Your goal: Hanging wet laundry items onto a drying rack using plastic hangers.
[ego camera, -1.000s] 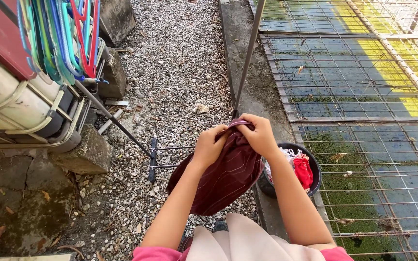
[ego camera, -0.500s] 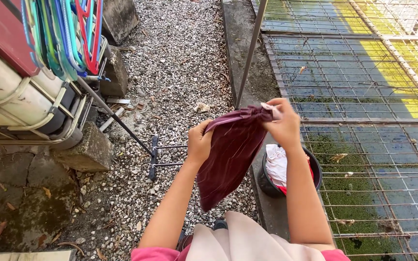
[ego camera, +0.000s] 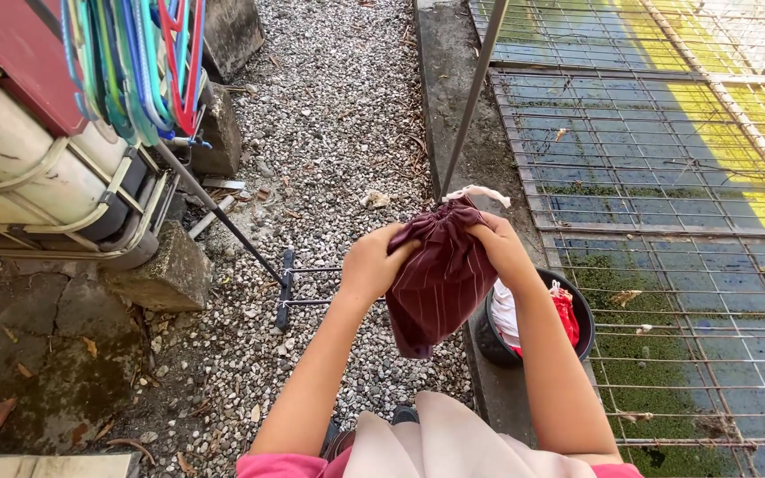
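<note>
Head view
Left hand [ego camera: 374, 262]: raised in front of the body, fingers clenched on the left side of the maroon cloth [ego camera: 440, 279] near its top.
Right hand [ego camera: 499, 246]: level with the left, fingers clenched on the right side of the same cloth.
Cloth: dark maroon with thin pale stripes, bunched at the top between the two hands and hanging down in a loose pouch below them, off the ground. A pale drawstring [ego camera: 480, 193] sticks out at the gathered top.
Bucket [ego camera: 583, 312]: dark and round, on the concrete strip just right of the hanging cloth, partly hidden by the right forearm. It holds white and red laundry [ego camera: 563, 312].
Pole [ego camera: 471, 99]: thin grey metal, slanting up from just behind the cloth to the top edge.
Ground: grey gravel [ego camera: 329, 142] under and ahead of the hands, with dry leaves scattered on it.
Mesh [ego camera: 666, 150]: wire grid lying over green and blue ground to the right.
Hangers [ego camera: 135, 71]: a bunch of blue, green and red ones hanging at upper left, well apart from the hands.
Rack foot [ego camera: 287, 285]: black bar on the gravel, left of the left hand.
Concrete block [ego camera: 157, 270]: at left, under a metal frame.
</note>
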